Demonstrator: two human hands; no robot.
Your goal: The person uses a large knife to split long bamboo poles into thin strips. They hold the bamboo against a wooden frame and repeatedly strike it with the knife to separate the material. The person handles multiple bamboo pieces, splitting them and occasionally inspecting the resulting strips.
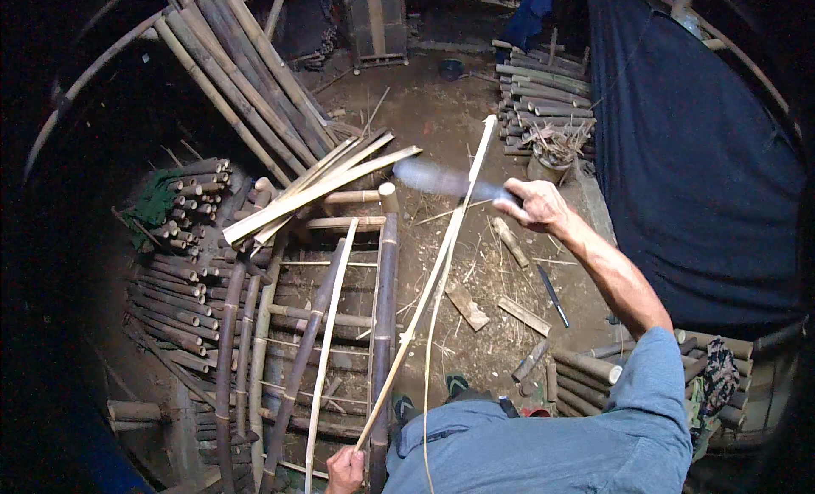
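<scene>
- Across the far-left corner of the bamboo frame point(387, 324), we see split bamboo lengths point(318, 197) overlapping; a bump could probably send them sliding off.
- Inside the frame's right edge, we see a loose pale strip point(332, 345) slanting from the far edge toward the near one.
- Near the close end of that right edge, our left hand point(345, 471) is closed around the lower end of a long strip point(437, 261). A loose grip might let it twist.
- Beside it hangs a thin sliver point(430, 358); it could snag our clothing.
- At the strip's upper part, our right hand point(536, 205) grips a knife point(437, 179), its blade blurred. We cannot tell whether it touches; a bad angle could gouge the strip.
- On the floor point(450, 87) lies a second knife point(553, 297), a hazard underfoot.
</scene>
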